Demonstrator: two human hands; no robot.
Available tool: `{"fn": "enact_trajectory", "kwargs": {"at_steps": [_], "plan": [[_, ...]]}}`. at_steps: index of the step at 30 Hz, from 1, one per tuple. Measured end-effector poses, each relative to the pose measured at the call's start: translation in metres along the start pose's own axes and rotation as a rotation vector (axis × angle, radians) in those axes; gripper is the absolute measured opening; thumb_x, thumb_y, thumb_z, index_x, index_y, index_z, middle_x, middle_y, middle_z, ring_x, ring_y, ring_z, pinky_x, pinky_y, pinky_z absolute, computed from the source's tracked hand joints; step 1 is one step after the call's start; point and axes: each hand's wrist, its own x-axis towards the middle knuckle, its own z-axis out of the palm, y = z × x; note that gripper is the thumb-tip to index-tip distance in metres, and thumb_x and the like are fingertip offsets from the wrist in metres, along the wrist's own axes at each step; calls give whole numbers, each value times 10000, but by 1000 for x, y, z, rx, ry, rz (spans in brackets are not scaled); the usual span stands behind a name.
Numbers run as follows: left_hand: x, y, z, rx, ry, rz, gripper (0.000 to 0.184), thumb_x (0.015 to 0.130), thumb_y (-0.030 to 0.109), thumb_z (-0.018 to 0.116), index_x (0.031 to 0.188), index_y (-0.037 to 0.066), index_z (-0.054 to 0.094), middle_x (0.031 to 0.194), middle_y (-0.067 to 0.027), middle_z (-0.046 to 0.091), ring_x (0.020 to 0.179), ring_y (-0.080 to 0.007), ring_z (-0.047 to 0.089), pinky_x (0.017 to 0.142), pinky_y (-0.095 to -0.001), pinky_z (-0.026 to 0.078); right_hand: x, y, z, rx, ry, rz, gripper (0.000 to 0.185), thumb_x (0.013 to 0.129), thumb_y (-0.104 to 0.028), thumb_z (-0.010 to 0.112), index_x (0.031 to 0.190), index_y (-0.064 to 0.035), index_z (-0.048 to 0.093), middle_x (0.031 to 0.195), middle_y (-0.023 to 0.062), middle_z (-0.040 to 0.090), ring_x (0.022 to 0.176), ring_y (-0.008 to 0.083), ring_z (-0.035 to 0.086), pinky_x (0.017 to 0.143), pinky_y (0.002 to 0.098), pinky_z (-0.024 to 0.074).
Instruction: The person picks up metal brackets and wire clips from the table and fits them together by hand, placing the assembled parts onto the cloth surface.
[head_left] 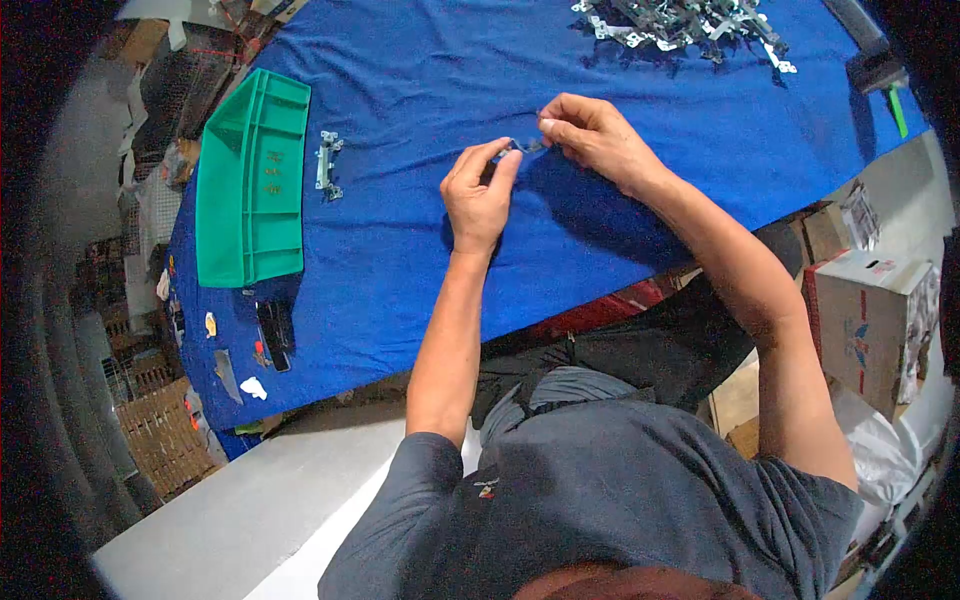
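Observation:
Over the blue cloth, my left hand pinches one end of a small metal bracket between thumb and fingers. Just to the right, my right hand is closed in a pinch beside the bracket's other end. What its fingertips hold is too small to make out, and whether they touch the bracket cannot be told. A similar metal bracket lies alone on the cloth, left of my hands. At the far side sits a tangled pile of metal brackets.
A green plastic tray with a few tiny pieces stands at the left. Near it lie a black object and white scraps. A blue cloth covers the table. A cardboard box stands at the right, below the table edge.

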Motion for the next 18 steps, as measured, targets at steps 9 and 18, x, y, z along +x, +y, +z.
{"fn": "enact_trajectory", "kwargs": {"at_steps": [9, 18], "plan": [[-2, -13, 2, -115, 95, -218, 156, 851, 85, 733, 981, -2, 730, 799, -68, 684, 678, -92, 598, 619, -258, 480, -2, 4, 6, -18, -157, 74, 212, 976, -245, 594, 965, -42, 655, 750, -37, 596, 603, 28, 458, 494, 209, 354], [1, 0, -1, -20, 70, -68, 177, 802, 57, 765, 969, 4, 735, 855, -84, 696, 684, -123, 618, 622, -266, 488, -1, 11, 3, -286, -74, -47, 214, 918, -208, 628, 915, 3, 665, 729, 65, 653, 653, 138, 604, 594, 310, 480]]}}
